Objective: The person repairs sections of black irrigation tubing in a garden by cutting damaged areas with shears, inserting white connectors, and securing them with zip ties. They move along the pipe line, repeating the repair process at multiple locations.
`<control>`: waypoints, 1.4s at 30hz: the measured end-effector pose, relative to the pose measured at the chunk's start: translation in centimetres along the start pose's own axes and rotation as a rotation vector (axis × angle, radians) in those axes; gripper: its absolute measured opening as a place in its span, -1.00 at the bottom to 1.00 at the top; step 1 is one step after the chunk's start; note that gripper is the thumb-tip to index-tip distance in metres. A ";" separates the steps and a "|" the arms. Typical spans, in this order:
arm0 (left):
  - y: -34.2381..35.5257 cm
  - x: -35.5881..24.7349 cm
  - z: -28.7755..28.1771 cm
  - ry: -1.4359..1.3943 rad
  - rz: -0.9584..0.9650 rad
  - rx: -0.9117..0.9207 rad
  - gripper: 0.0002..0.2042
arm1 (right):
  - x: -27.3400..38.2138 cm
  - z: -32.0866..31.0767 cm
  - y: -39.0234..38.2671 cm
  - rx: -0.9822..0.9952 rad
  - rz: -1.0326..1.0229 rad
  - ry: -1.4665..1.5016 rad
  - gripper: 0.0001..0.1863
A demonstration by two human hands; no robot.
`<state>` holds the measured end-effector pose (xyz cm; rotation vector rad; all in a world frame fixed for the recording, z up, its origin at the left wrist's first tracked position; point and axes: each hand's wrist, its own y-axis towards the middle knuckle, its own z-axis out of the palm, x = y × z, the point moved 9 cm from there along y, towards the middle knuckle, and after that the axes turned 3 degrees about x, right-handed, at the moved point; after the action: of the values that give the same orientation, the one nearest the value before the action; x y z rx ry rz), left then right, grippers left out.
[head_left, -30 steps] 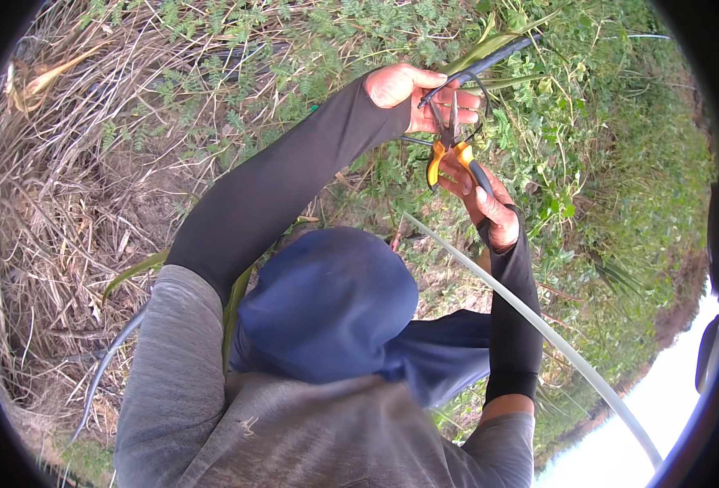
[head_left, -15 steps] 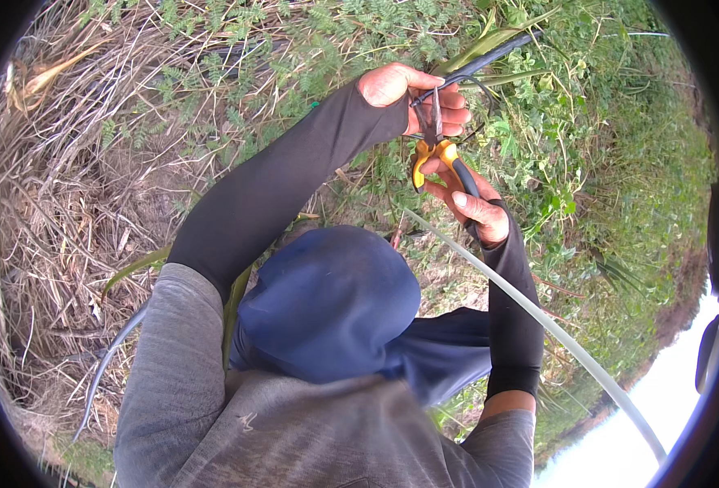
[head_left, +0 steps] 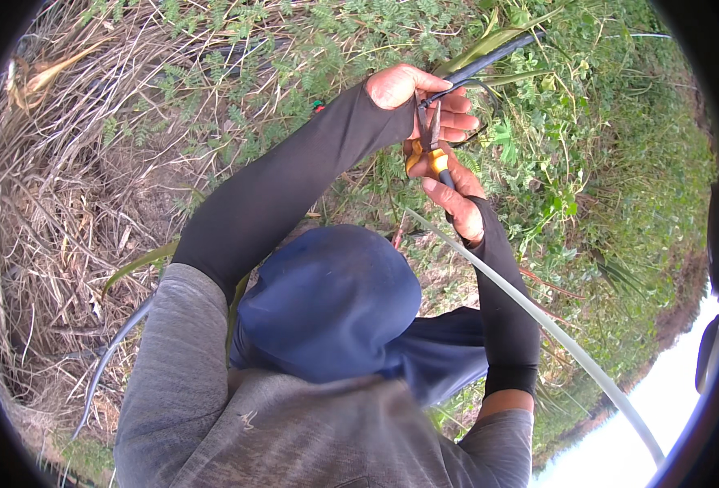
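My left hand (head_left: 416,102) holds a black tube (head_left: 489,59) under its thumb, fingers partly curled beneath it. A thin black cord (head_left: 480,86) loops by the tube near my fingers. My right hand (head_left: 457,191) grips yellow-and-black pliers (head_left: 436,163) below my left hand, with the dark jaws pointing up at the tube and cord by my left fingers. Whether the jaws bite on the cord, I cannot tell.
A pale flexible tube (head_left: 538,317) crosses my right forearm toward the lower right. My blue-clad knee (head_left: 331,301) is below my hands. Dry straw (head_left: 67,228) lies at left, green weeds (head_left: 595,171) at right, a dark curved hose (head_left: 115,346) at lower left.
My right hand has moved left and slightly up with the pliers, which have turned so the handles look closer together. My left hand stays nearly still on the tube.
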<state>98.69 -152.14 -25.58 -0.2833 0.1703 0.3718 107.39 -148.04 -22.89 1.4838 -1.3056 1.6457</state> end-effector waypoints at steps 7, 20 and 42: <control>0.2 -0.2 0.0 -0.050 0.017 0.066 -0.76 | 0.7 -0.3 0.5 -0.111 0.099 -0.376 -0.59; -0.1 -0.4 -0.5 0.162 -0.006 0.068 -0.75 | 0.4 -0.9 -1.1 -0.086 0.163 -0.195 -0.54; -0.4 -0.7 -2.4 0.248 0.123 0.082 -0.69 | -1.8 -0.9 -0.1 -0.117 0.250 -0.292 -0.45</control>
<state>97.94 -153.42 -27.61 -0.2382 0.4475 0.4501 107.53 -146.79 -24.45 1.5847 -1.7781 1.5073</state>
